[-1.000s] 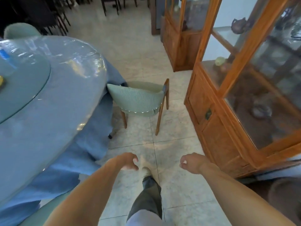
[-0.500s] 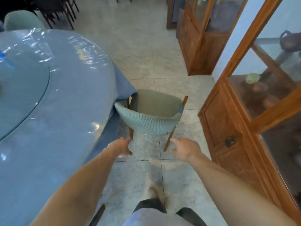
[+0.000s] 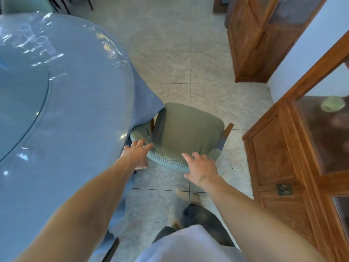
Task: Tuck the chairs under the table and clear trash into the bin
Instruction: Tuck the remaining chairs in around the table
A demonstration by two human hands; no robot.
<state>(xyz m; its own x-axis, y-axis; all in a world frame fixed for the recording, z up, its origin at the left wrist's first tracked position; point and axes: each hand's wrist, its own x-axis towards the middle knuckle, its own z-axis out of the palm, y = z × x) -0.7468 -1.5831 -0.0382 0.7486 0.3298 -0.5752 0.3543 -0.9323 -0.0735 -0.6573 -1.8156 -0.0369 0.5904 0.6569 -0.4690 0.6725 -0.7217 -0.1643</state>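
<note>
Both hands, left hand (image 3: 137,155) and right hand (image 3: 200,167), rest spread-fingered on the backrest of the chair (image 3: 186,130), not yet clasping it, positioned to push it under the adjacent table (image 3: 62,103).

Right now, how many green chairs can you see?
2. One green chair sits at the table's edge under both hands; another chair back shows beyond the table, top left. Others may be hidden.

Two hands: the left hand (image 3: 137,155) and the right hand (image 3: 200,166). One round counter (image 3: 71,103). Two green chairs: a near chair (image 3: 186,129) and a far-left chair (image 3: 24,4). Two wooden cabinets: a far cabinet (image 3: 264,40) and a near-right cabinet (image 3: 283,157).
</note>
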